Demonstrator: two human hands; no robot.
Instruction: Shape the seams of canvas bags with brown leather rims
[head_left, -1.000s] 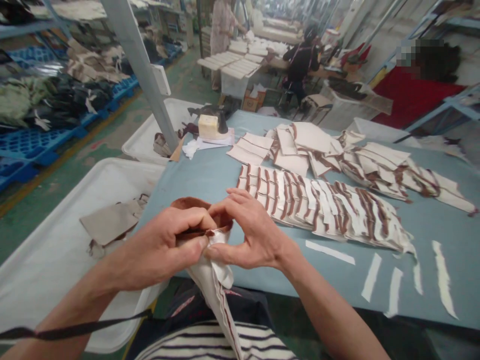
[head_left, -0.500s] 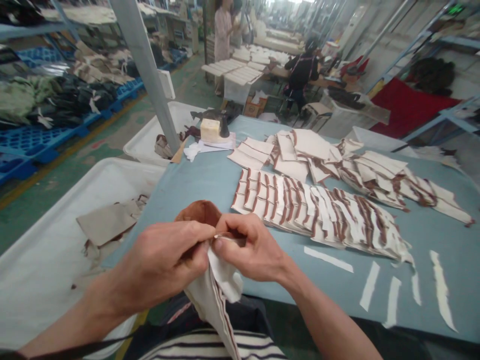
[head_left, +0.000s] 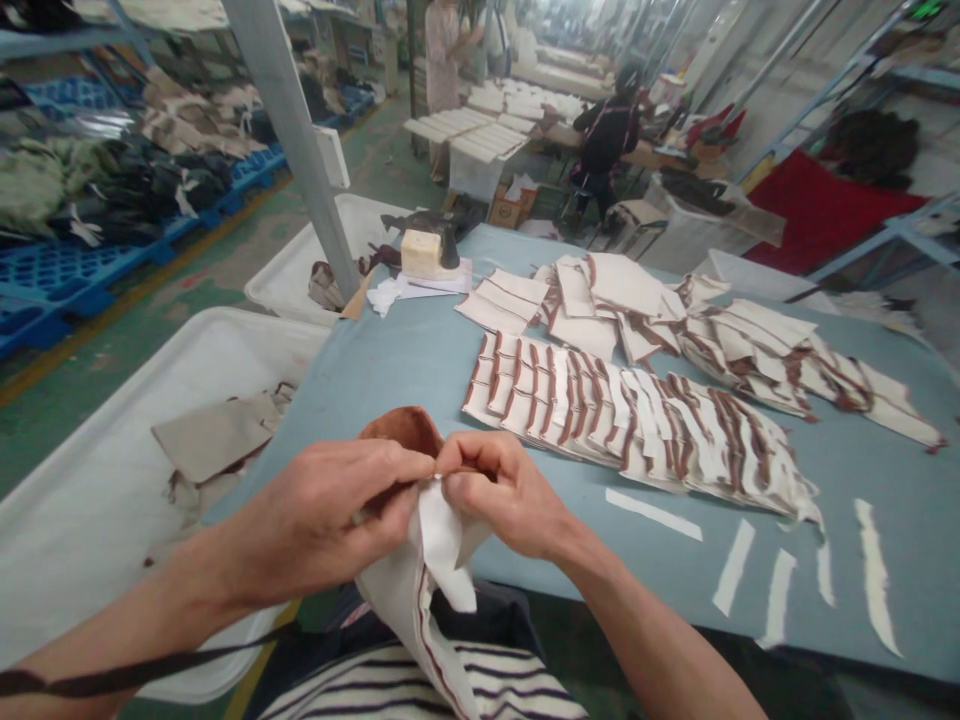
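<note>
Blue tabletop narrowly separates laid-out panels at two o'clock from a worker's left hand and right hand, both pinched closed on cream fabric hanging at six o'clock, beside the near edge.

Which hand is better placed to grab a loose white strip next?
Probably the right hand: it's nearer the loose strips than the left hand is. Both pinch the cloth, so it would need to let go first.
</note>
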